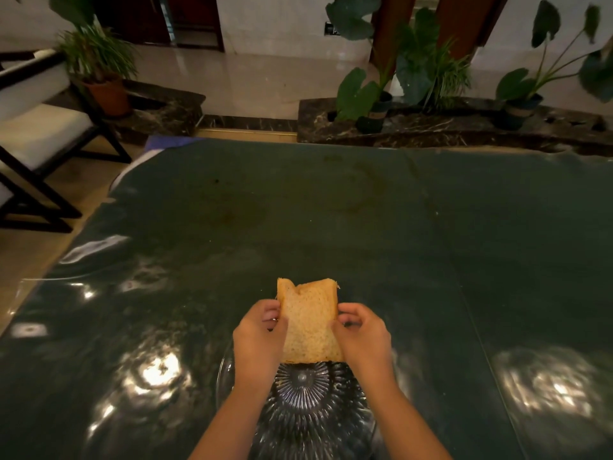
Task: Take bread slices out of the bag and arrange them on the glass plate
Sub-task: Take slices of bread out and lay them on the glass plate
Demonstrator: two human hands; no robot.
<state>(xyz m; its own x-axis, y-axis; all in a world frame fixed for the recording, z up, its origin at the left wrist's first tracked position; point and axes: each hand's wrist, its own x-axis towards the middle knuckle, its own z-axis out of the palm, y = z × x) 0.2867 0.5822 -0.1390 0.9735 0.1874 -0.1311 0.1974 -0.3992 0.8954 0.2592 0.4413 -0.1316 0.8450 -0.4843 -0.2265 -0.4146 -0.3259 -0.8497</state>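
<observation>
Now | bread slice [308, 323]: tan, top edge dented | both hands pinching

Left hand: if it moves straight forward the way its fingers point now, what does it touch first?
The left hand already grips the bread slice. Beyond that, probably only the dark table; nothing else shows ahead, though depth is unclear.

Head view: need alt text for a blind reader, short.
Two bare hands, the left hand and right hand, pinch the side edges of a bread slice above a ribbed glass plate. The plate sits on a glossy dark table; potted plants line the far side.
</observation>
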